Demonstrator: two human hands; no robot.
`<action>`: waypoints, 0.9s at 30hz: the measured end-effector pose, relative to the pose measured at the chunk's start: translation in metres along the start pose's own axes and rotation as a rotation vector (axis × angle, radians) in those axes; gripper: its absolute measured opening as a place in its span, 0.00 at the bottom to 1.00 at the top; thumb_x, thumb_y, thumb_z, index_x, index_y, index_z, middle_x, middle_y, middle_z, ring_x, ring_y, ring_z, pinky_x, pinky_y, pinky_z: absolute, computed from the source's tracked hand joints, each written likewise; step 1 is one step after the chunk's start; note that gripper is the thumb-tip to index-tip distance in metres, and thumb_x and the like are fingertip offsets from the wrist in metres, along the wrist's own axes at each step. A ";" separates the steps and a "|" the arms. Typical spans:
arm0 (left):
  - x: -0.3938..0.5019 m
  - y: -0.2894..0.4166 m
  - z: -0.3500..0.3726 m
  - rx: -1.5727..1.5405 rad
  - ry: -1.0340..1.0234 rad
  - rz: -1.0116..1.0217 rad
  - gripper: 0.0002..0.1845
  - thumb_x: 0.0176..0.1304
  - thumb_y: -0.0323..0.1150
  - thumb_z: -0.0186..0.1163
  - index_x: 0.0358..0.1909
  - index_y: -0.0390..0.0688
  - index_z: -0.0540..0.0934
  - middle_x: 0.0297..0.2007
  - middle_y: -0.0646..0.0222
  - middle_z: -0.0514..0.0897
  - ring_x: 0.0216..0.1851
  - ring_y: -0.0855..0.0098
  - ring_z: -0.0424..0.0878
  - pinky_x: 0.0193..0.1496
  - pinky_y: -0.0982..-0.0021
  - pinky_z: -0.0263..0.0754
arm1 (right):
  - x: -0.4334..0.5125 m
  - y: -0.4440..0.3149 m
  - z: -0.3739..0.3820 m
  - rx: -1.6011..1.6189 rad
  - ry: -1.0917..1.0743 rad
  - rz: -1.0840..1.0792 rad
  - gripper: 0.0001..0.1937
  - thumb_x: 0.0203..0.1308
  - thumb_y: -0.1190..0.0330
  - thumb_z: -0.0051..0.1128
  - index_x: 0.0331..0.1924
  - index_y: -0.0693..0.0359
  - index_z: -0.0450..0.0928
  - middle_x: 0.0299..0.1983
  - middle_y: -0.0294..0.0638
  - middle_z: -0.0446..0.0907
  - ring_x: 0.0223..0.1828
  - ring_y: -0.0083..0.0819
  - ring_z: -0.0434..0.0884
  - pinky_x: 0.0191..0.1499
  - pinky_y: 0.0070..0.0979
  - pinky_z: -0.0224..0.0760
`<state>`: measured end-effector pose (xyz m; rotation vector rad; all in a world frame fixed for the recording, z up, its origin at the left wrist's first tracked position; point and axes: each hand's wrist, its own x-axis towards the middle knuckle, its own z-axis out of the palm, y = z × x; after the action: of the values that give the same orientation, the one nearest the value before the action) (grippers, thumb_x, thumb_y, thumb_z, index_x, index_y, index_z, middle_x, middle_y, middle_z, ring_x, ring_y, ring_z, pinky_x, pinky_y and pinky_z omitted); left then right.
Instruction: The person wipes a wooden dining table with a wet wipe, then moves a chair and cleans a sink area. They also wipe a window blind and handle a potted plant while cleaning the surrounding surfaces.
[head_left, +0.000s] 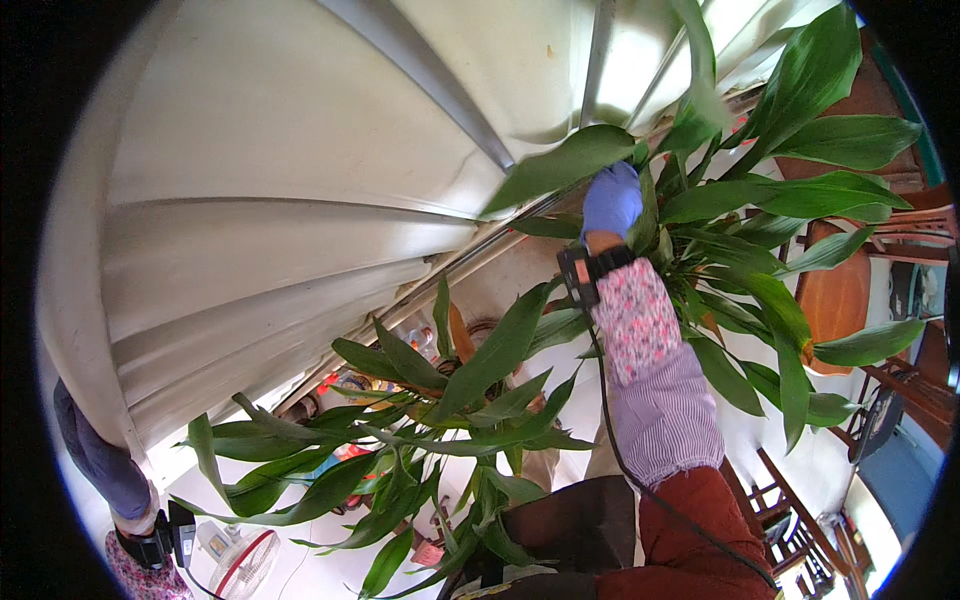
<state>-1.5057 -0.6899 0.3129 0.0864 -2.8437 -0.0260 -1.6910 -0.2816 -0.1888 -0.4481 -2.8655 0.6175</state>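
My right hand (615, 199), in a blue glove, reaches in among the broad green leaves of a potted plant (720, 232) beside the pale curtain. Leaves cover its fingers, so what they touch cannot be told. At the far left edge my left hand (131, 491), in a dark blue-grey glove, is raised beside the curtain (285, 247); its fingers are partly hidden at the curtain's edge. A second leafy plant (397, 450) spreads between the two arms, some of its tips browned. Both wrists carry black strapped devices with cables, over floral sleeves.
A white electric fan (244, 562) with a red ring stands low at the left. Wooden chairs (832, 300) are at the right, with more dark wooden furniture (795, 517) at the lower right. A metal-edged sill or track (487, 247) runs diagonally under the curtain.
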 end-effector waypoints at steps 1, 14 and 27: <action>-0.001 0.000 0.001 -0.033 0.020 -0.017 0.22 0.69 0.34 0.38 0.59 0.35 0.68 0.55 0.60 0.72 0.55 0.66 0.72 0.60 0.69 0.62 | -0.004 -0.003 0.008 -0.039 0.119 -0.001 0.09 0.59 0.66 0.47 0.29 0.58 0.78 0.31 0.45 0.80 0.29 0.41 0.83 0.28 0.35 0.77; -0.017 -0.024 -0.017 -0.191 0.132 -0.220 0.19 0.69 0.35 0.41 0.55 0.35 0.68 0.53 0.56 0.70 0.53 0.62 0.68 0.56 0.63 0.60 | -0.018 -0.013 0.008 0.206 0.109 0.217 0.10 0.64 0.65 0.44 0.36 0.62 0.75 0.39 0.51 0.78 0.34 0.48 0.79 0.37 0.43 0.74; -0.005 0.015 0.007 -0.640 0.437 -0.637 0.16 0.67 0.35 0.47 0.44 0.30 0.72 0.41 0.56 0.75 0.39 0.62 0.73 0.44 0.63 0.67 | -0.108 -0.065 -0.023 0.540 -0.096 -0.185 0.05 0.56 0.69 0.50 0.33 0.58 0.76 0.32 0.48 0.78 0.31 0.47 0.80 0.34 0.40 0.73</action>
<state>-1.5033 -0.6749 0.3049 0.7404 -2.1412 -0.9096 -1.6012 -0.3649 -0.1519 -0.0686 -2.6202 1.3450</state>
